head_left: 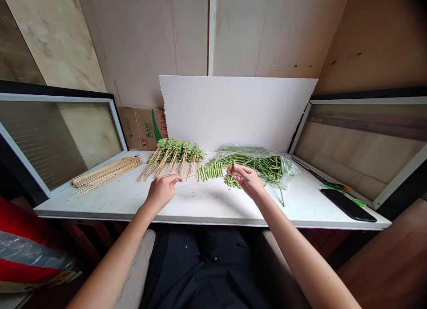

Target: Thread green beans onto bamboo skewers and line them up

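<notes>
My left hand (163, 189) is closed round the blunt end of a thin wooden skewer (189, 176). A row of cut green bean pieces (210, 171) is threaded crosswise along it. At the skewer's far end, my right hand (246, 177) pinches a short piece of green bean (234, 164) between thumb and fingers. Below that hand lies a small pile of cut bean pieces (231, 180), partly covered by the fingers. Behind my left hand, finished bean skewers (180, 149) are stacked with their sticks pointing toward me.
Bare skewers (108, 170) lie in a bundle on the left. Long whole beans (263, 166) rest in a clear plastic bag (291, 168) at the back right. A black phone (348, 205) and scissors (330, 183) are at the right. Behind the white table (207, 209) stand a white board (233, 113) and a cardboard box (142, 128).
</notes>
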Tool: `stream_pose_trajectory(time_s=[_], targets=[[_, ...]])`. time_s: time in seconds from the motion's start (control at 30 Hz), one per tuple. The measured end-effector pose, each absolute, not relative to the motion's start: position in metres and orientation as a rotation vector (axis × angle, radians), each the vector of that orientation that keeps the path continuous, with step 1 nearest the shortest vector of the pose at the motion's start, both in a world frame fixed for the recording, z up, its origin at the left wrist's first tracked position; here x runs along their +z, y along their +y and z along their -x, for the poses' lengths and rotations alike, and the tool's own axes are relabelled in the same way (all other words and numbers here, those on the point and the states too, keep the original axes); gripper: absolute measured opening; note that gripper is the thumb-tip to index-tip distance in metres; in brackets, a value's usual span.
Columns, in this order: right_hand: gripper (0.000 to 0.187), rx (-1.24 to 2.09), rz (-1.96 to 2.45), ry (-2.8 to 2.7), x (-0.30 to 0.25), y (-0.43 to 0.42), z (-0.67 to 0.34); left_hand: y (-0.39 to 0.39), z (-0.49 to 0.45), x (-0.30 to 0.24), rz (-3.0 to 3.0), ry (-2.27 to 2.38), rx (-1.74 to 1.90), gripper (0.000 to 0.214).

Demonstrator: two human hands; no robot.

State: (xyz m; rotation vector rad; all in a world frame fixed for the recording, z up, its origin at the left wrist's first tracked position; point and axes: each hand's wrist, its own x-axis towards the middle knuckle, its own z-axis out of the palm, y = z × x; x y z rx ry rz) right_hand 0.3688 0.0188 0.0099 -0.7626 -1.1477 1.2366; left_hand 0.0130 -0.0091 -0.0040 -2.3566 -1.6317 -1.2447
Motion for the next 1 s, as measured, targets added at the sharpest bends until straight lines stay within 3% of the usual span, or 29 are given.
stream_pose_trajectory(time_s=[1.0], targets=[[0.035, 1.21, 0.761, -1.046, 0.005, 0.013, -0.351, -0.013, -0.02, -0.002, 2.325, -1.603, -1.223, 0.037]])
